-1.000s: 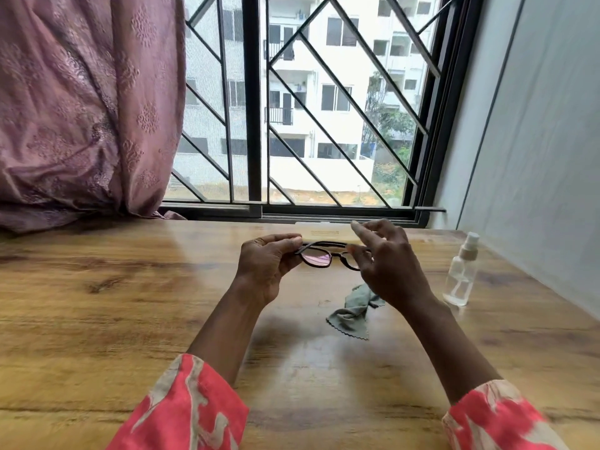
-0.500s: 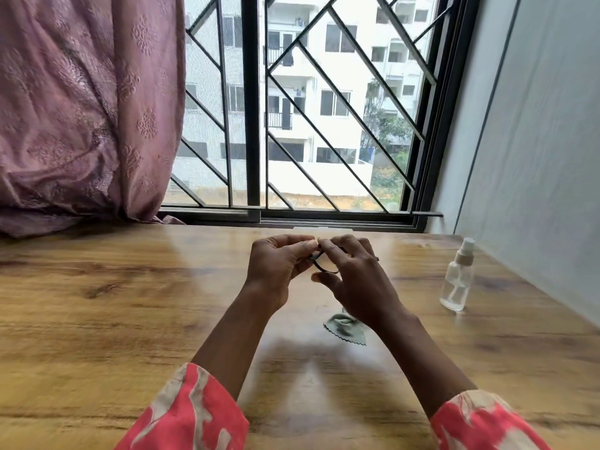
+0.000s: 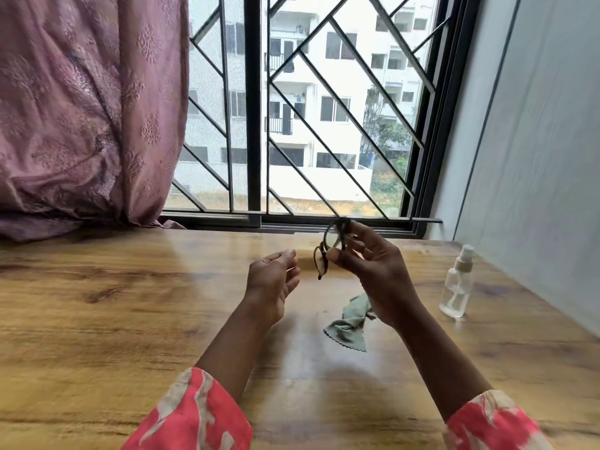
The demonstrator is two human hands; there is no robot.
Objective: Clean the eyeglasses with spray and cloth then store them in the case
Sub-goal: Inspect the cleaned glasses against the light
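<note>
pinched between thumb and fingers of the right hand (image 3: pixel 373 264), the eyeglasses (image 3: pixel 329 248) hang folded above the table (image 3: pixel 130 303), their long axis running nearly upright, tilted a little down and left. the left hand (image 3: pixel 272 284) is empty and loosely spread just beside them. the cloth (image 3: pixel 350 323) lies on the wood under the right wrist; the spray bottle (image 3: pixel 456 284) stands further right, nearer the occupied hand. no case is in view.

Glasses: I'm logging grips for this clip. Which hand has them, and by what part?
The right hand pinches the folded glasses by the frame, thumb on the near side. The left hand is open, holding nothing.
</note>
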